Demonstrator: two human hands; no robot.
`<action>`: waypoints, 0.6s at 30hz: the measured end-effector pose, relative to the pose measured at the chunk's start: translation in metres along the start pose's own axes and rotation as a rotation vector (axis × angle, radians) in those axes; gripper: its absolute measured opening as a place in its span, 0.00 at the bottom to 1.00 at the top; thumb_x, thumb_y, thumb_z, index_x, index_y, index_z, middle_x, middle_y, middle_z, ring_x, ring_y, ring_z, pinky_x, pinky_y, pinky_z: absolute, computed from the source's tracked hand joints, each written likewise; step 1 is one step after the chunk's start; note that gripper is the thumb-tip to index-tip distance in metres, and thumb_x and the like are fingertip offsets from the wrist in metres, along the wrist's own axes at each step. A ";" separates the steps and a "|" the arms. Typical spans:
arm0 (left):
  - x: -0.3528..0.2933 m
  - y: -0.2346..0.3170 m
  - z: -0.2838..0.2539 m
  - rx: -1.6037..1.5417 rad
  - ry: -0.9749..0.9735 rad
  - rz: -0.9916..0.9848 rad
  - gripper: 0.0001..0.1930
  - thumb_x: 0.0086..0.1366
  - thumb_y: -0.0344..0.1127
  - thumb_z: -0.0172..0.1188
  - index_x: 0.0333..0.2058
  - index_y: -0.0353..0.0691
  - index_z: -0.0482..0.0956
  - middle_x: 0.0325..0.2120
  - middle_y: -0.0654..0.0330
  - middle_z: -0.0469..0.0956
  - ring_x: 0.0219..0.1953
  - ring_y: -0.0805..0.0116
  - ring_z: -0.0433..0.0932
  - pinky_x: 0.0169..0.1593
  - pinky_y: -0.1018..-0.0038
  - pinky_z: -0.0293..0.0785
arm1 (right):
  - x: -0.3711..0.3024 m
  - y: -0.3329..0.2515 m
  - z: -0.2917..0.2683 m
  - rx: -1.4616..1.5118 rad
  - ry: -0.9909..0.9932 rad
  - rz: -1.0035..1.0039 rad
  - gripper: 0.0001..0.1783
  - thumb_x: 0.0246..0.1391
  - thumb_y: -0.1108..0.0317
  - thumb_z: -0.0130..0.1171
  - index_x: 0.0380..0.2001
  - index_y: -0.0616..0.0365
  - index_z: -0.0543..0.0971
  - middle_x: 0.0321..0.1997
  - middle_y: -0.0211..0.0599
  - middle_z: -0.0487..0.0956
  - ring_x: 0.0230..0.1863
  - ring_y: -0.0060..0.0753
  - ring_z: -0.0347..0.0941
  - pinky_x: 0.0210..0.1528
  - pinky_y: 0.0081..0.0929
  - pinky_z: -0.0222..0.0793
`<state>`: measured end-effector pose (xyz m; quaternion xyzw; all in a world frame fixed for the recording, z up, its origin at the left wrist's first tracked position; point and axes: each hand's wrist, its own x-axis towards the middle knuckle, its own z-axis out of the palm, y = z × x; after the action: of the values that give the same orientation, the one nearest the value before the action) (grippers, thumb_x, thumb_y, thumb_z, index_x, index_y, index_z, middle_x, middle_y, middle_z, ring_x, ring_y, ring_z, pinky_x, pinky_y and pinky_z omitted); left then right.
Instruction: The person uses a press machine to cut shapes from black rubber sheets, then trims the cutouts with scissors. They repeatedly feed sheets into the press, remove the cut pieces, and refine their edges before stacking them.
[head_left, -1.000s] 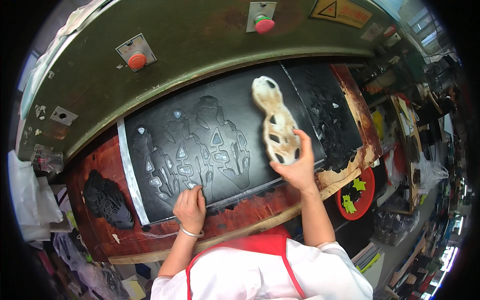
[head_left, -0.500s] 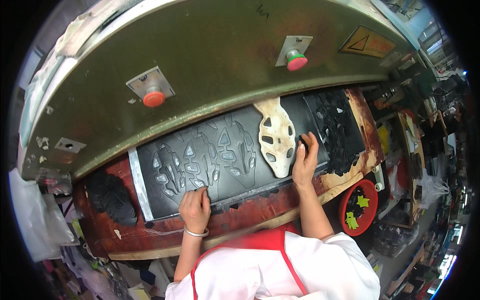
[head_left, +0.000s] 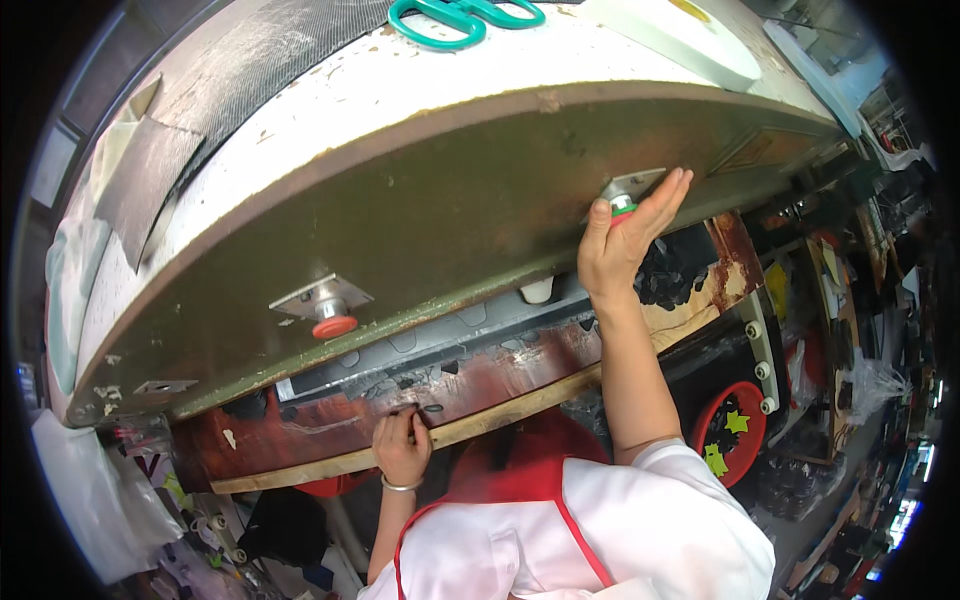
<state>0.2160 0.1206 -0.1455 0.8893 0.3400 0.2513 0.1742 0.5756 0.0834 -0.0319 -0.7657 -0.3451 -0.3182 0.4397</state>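
Observation:
My right hand (head_left: 625,250) reaches up to the front of the green machine head (head_left: 470,190), its fingers stretched out and its palm against a push button with a green collar (head_left: 622,210). Low over the front of the reddish-brown board (head_left: 480,385), my left hand (head_left: 402,452) is closed, with a small black scrap (head_left: 411,409) at its fingertips. The machine head covers most of the black sheet (head_left: 420,338), leaving its near strip in sight. Only the rounded end of the cream-coloured cutting die (head_left: 538,291) shows below the head's edge.
A second red button (head_left: 334,326) juts from the machine head on the left. Green-handled scissors (head_left: 445,22) lie on its top. Black offcuts (head_left: 670,275) are heaped at the board's right end. A red basin (head_left: 700,460) with black and yellow-green pieces stands below right.
My right hand has gone from beside the cutting die up to the button. My left hand has come off the sheet toward the board's front edge. The machine head now hides most of the sheet.

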 end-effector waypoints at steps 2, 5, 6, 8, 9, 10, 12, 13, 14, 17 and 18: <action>0.007 -0.002 -0.003 0.006 -0.009 0.013 0.04 0.54 0.27 0.59 0.30 0.36 0.79 0.20 0.55 0.73 0.23 0.56 0.72 0.29 0.64 0.69 | -0.004 -0.002 0.000 0.007 -0.008 0.017 0.51 0.59 0.43 0.48 0.66 0.73 0.40 0.70 0.71 0.35 0.70 0.70 0.34 0.68 0.56 0.35; 0.009 0.000 -0.007 0.025 -0.026 -0.020 0.03 0.55 0.28 0.59 0.29 0.38 0.79 0.19 0.55 0.73 0.23 0.56 0.73 0.29 0.63 0.69 | -0.007 0.005 -0.005 0.001 -0.065 0.017 0.50 0.58 0.49 0.53 0.66 0.73 0.40 0.70 0.70 0.35 0.70 0.70 0.35 0.68 0.55 0.36; 0.008 0.002 -0.008 0.033 -0.048 -0.049 0.03 0.55 0.28 0.59 0.29 0.38 0.79 0.19 0.55 0.73 0.23 0.55 0.73 0.29 0.63 0.69 | -0.010 0.009 -0.009 0.022 -0.098 0.019 0.50 0.58 0.51 0.54 0.66 0.73 0.40 0.70 0.70 0.35 0.70 0.70 0.36 0.69 0.55 0.36; 0.006 0.004 -0.008 0.047 -0.009 -0.040 0.02 0.56 0.28 0.59 0.29 0.38 0.79 0.20 0.55 0.74 0.23 0.55 0.73 0.29 0.63 0.69 | -0.021 0.017 -0.019 0.018 -0.207 0.049 0.50 0.56 0.55 0.56 0.66 0.73 0.40 0.70 0.69 0.36 0.70 0.69 0.37 0.69 0.54 0.37; 0.005 0.004 -0.007 0.046 -0.007 -0.040 0.02 0.56 0.28 0.59 0.29 0.38 0.79 0.20 0.55 0.74 0.23 0.55 0.73 0.29 0.63 0.69 | -0.032 0.020 -0.027 0.051 -0.250 0.061 0.50 0.54 0.59 0.58 0.66 0.73 0.41 0.70 0.69 0.39 0.70 0.69 0.38 0.69 0.52 0.37; 0.004 0.003 -0.007 0.048 -0.012 -0.067 0.03 0.56 0.28 0.59 0.29 0.38 0.79 0.21 0.54 0.74 0.24 0.55 0.73 0.29 0.63 0.69 | -0.049 0.020 -0.038 0.091 -0.287 0.097 0.49 0.54 0.58 0.58 0.66 0.73 0.41 0.70 0.68 0.42 0.70 0.67 0.39 0.70 0.50 0.37; 0.001 0.001 -0.004 0.055 0.031 -0.006 0.03 0.57 0.28 0.58 0.29 0.37 0.79 0.21 0.54 0.75 0.24 0.54 0.73 0.30 0.62 0.70 | -0.097 0.013 -0.063 0.144 -0.334 0.166 0.47 0.54 0.58 0.58 0.65 0.74 0.46 0.67 0.67 0.51 0.67 0.65 0.48 0.68 0.48 0.43; -0.001 -0.001 -0.001 0.053 0.040 0.004 0.03 0.57 0.28 0.58 0.28 0.37 0.79 0.22 0.53 0.75 0.25 0.53 0.73 0.30 0.62 0.70 | -0.126 0.005 -0.075 0.143 -0.360 0.231 0.44 0.53 0.60 0.60 0.63 0.74 0.52 0.60 0.67 0.62 0.59 0.64 0.60 0.62 0.47 0.55; -0.003 -0.003 0.001 0.050 0.055 0.019 0.03 0.58 0.29 0.57 0.28 0.37 0.78 0.22 0.52 0.76 0.26 0.51 0.73 0.32 0.61 0.70 | -0.150 -0.001 -0.088 0.160 -0.383 0.252 0.38 0.51 0.63 0.61 0.61 0.71 0.59 0.51 0.60 0.72 0.50 0.58 0.69 0.53 0.43 0.66; -0.007 -0.008 0.010 0.020 0.055 0.051 0.03 0.57 0.29 0.57 0.28 0.37 0.77 0.25 0.52 0.76 0.29 0.51 0.74 0.34 0.61 0.70 | -0.183 -0.003 -0.109 0.195 -0.334 0.300 0.19 0.46 0.69 0.65 0.43 0.63 0.77 0.31 0.44 0.80 0.31 0.43 0.79 0.32 0.31 0.74; -0.009 -0.009 0.011 0.021 0.075 0.070 0.03 0.57 0.29 0.57 0.28 0.38 0.77 0.24 0.53 0.75 0.29 0.52 0.74 0.34 0.61 0.70 | -0.177 0.001 -0.117 0.169 -0.262 0.261 0.14 0.45 0.71 0.66 0.38 0.62 0.79 0.28 0.42 0.81 0.29 0.41 0.79 0.31 0.30 0.74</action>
<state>0.2123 0.1190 -0.1616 0.8923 0.3178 0.2870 0.1430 0.4558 -0.0657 -0.1247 -0.7993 -0.3228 -0.1260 0.4910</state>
